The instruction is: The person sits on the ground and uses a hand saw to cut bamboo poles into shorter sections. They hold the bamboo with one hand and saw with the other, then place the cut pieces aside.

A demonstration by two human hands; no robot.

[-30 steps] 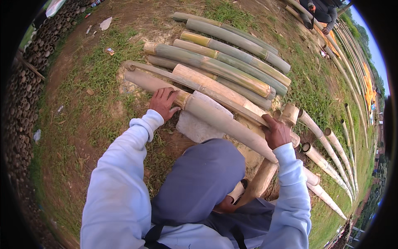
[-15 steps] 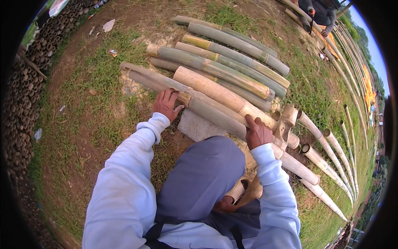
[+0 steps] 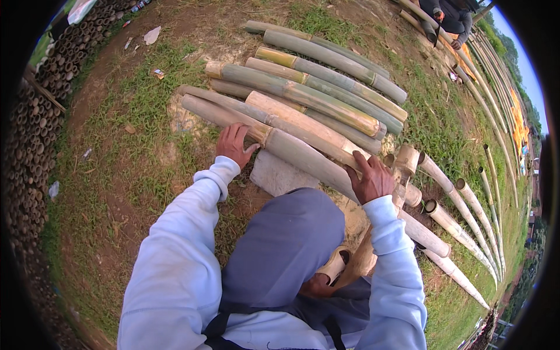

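Observation:
A long grey-tan bamboo pole (image 3: 309, 160) slants across in front of my knee, its left end farther away. My left hand (image 3: 235, 144) is closed over it beside a brown joint, fingers on top and thumb on the near side. Farther right, my right hand (image 3: 372, 177) grips the same pole, its fingers reaching over the far side toward a narrower bamboo length (image 3: 303, 133) lying alongside. A thicker pale bamboo pole (image 3: 280, 109) lies just behind. To the right of my right hand stands an upright bamboo piece (image 3: 406, 158) against the poles. The undersides of both hands are hidden.
Several cut green bamboo poles (image 3: 291, 88) lie beyond on grass and soil. A flat stone block (image 3: 283, 175) sits under the front pole. More bamboo poles (image 3: 461, 224) fan out at right. Stacked bamboo (image 3: 32, 157) lines the left. A co-worker (image 3: 458, 20) holds a dark blade at top right.
The front pole has turned or shifted slightly against the narrower length behind it, whose left end moved a little right. My right hand moved slightly right and away; my left hand stays nearly in place.

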